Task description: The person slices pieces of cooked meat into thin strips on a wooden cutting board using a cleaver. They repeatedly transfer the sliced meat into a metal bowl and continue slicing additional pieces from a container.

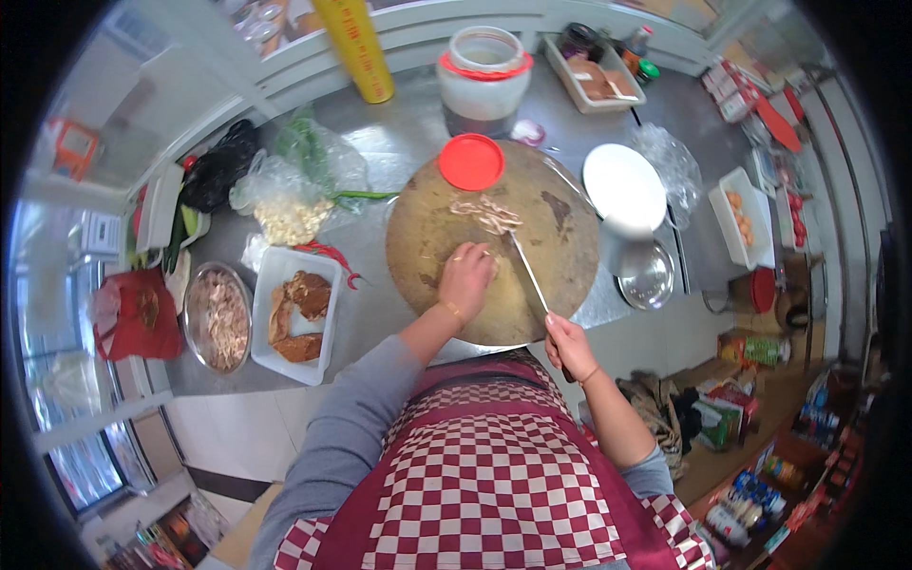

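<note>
My right hand [568,345] grips the handle of a kitchen knife [529,272]. Its blade shows almost edge-on above a round wooden chopping block [456,324], the tip beside a small heap of sliced meat [488,212]. Left of the blade, my left hand [467,274] rests over the block with its fingers bent down. Whether anything lies under those fingers is hidden. Past the meat, a round red lid [470,162] lies near the block's far edge.
Left of the block are a plastic tub [262,328] with browned meat pieces, a steel bowl [217,317] of shreds and red chillies [335,255]. A white jar [484,92] stands behind. White plates [623,185] and a steel bowl [647,278] sit to the right.
</note>
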A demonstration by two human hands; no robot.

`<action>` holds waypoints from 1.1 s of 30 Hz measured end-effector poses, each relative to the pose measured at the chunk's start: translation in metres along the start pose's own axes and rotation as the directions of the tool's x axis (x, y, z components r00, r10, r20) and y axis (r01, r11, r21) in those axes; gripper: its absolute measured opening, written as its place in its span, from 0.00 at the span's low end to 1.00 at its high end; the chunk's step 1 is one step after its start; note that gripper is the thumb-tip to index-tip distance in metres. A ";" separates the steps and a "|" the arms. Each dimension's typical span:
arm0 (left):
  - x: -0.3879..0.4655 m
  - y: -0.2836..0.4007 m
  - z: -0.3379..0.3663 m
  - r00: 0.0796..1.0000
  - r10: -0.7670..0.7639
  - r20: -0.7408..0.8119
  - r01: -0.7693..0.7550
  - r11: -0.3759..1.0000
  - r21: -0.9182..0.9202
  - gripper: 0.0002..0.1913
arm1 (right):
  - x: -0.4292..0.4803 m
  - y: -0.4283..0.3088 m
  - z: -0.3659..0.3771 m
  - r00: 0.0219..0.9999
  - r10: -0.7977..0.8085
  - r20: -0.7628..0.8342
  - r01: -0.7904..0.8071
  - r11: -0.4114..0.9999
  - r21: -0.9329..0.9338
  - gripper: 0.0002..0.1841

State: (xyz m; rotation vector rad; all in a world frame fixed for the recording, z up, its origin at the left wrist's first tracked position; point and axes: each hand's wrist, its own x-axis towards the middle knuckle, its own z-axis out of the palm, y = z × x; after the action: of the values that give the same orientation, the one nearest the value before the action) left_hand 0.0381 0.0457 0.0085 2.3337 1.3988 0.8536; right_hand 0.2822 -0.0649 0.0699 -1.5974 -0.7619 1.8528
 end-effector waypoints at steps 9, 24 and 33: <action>0.042 -0.011 -0.016 0.779 -0.287 0.557 0.135 0.945 0.298 0.21 | 0.001 0.002 0.002 0.995 -0.085 -0.060 0.075 0.985 -0.155 0.12; -0.034 -0.038 0.026 0.730 -0.656 0.191 0.679 0.667 -0.307 0.11 | 0.006 0.012 0.040 0.890 -0.433 -0.143 0.224 0.689 -0.690 0.13; -0.020 -0.003 -0.002 0.752 -0.520 0.405 0.580 0.814 -0.030 0.14 | 0.002 0.016 0.031 0.863 -0.474 -0.176 0.251 0.704 -0.664 0.13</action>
State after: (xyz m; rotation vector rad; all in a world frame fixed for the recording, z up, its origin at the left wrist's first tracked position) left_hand 0.0277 0.0300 0.0016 1.6827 1.6382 0.2935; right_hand 0.2505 -0.0761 0.0612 -1.8966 -1.5176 1.0262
